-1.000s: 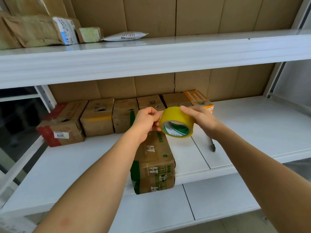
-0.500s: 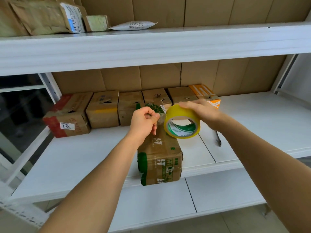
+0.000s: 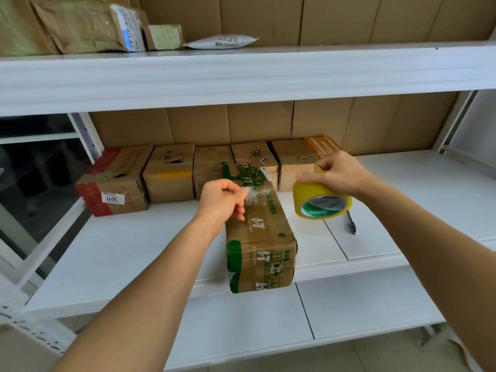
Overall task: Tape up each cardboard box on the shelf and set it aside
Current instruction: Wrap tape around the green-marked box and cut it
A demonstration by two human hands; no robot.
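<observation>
A long cardboard box with green print [image 3: 264, 237] lies on the white middle shelf [image 3: 134, 251], its near end over the shelf's front edge. My left hand [image 3: 222, 201] pinches the free end of clear tape [image 3: 259, 194] above the box's far half. My right hand [image 3: 338, 171] grips the yellow tape roll [image 3: 320, 200] from above, to the right of the box. A stretch of tape spans between my hands. Several more cardboard boxes [image 3: 171, 174] stand in a row along the back of the shelf.
A dark pen-like tool [image 3: 351, 224] lies on the shelf right of the roll. A red-edged box labelled 3011 [image 3: 112, 186] sits at the row's left end. Padded mailers [image 3: 88, 25] and a white pouch [image 3: 222, 41] lie on the upper shelf. A lower shelf [image 3: 349, 304] sits below.
My hands have moved apart: the right hand carried the roll to the right, and the left hand drew out a length of tape over the box.
</observation>
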